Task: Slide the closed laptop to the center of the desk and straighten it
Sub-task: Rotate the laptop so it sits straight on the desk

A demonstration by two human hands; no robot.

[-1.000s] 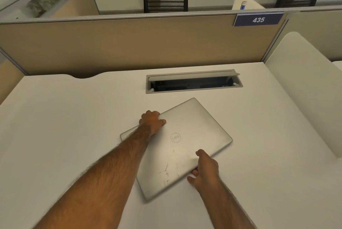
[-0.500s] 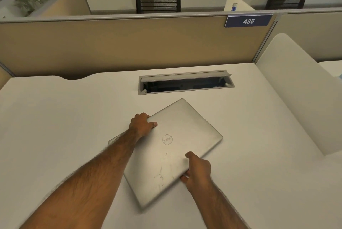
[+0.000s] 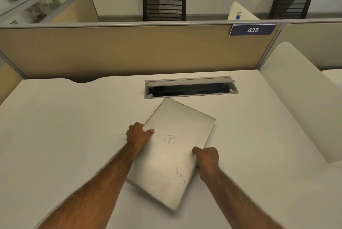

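A closed silver laptop with a round logo and scratches on its lid lies on the white desk. It is skewed, its far corner pointing toward the cable slot. My left hand grips its left edge, thumb on the lid. My right hand grips its right edge, thumb on top and fingers under the rim. Both forearms reach in from the bottom of the view.
An open grey cable slot is set in the desk just beyond the laptop. A beige partition with a blue "435" sign stands behind. A white side divider bounds the desk on the right.
Both hands have kept hold of the laptop and turned it counterclockwise; its long side now runs more away from me and its far corner lies closer to the cable slot.
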